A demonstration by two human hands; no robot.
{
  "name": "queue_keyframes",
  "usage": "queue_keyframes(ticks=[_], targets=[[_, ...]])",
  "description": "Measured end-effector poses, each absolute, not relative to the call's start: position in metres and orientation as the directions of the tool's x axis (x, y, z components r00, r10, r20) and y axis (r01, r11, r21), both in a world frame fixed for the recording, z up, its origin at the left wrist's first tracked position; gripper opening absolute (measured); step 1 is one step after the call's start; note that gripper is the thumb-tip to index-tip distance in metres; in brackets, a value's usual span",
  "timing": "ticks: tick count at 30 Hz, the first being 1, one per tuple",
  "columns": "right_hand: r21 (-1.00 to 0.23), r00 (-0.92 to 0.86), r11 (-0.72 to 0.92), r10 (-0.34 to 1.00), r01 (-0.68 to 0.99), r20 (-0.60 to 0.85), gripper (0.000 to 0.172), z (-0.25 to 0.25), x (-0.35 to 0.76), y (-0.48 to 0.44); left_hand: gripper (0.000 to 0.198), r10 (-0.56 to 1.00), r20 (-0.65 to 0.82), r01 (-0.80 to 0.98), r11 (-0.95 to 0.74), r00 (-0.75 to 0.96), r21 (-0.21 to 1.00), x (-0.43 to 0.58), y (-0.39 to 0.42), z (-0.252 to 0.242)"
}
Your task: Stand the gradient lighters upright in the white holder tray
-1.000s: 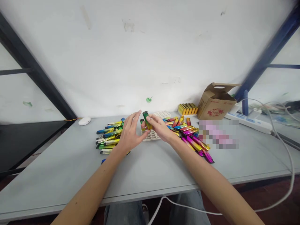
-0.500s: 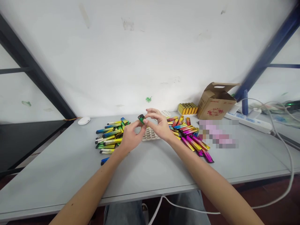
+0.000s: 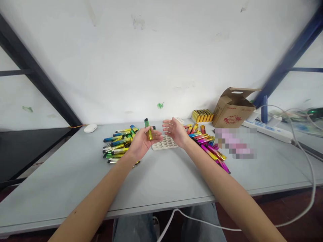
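Fingers of the left hand are curled loosely about a green-and-gold lighter, which is held dark end up and tipped slightly left; those of the right hand are parted, with nothing seen between them. Just beyond the left fingers a second dark top is glimpsed, and whether it is held or stood in the white tray cannot be told. At the far right, a batch of yellow lighters is stood upright in close rows, and that much may be judged done. Open holes are shown in the visible rows of the white tray, and many lighters are left lying loose: a blue, green and yellow pile at the left, and a red, gold and magenta pile at the right. Both forearms are stretched in from the near side and slanted toward each other, so that the hands are brought near but not touching. The left palm is turned partly upward, with the lighter carried across it; the right palm is faced left, its fingertips pointed toward the left hand and its wrist set just beside the right pile.
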State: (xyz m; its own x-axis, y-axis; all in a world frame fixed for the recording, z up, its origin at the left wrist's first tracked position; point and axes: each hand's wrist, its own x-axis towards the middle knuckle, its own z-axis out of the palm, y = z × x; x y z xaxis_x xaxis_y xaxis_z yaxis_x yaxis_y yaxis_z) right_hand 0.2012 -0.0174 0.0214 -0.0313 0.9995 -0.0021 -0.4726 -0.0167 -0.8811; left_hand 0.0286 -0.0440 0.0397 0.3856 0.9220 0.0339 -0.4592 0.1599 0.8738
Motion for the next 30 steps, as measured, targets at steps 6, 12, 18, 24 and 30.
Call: queue_keyframes(ticks=[6, 12, 18, 24, 30], targets=[[-0.810, -0.106, -0.117, 0.992, -0.574, -0.068, 0.047, 0.0218, 0.2029, -0.0174, 0.016, 0.934, 0.007, -0.493, 0.182, 0.357, 0.851, 0.0258, -0.0449, 0.0421], [-0.799, -0.086, -0.133, 0.991, -0.586, -0.101, 0.049, 0.0202, 0.2044, -0.0144, 0.019, 0.902, 0.008, -0.603, 0.281, 0.431, 0.747, 0.0216, -0.0393, 0.0406], [-0.797, -0.085, -0.132, 0.991, -0.589, -0.101, 0.052, 0.0210, 0.2050, -0.0142, 0.022, 0.889, 0.004, -0.592, 0.301, 0.457, 0.748, 0.0244, -0.0398, 0.0427], [-0.809, -0.049, -0.093, 0.996, -0.580, -0.080, 0.051, 0.0230, 0.2044, -0.0157, 0.028, 0.862, -0.005, -0.562, 0.335, 0.507, 0.756, 0.0239, -0.0433, 0.0444], [-0.829, 0.005, -0.047, 0.998, -0.558, -0.060, 0.051, 0.0216, 0.2035, -0.0151, 0.047, 0.853, -0.030, -0.541, 0.358, 0.522, 0.761, 0.0252, -0.0426, 0.0407]])
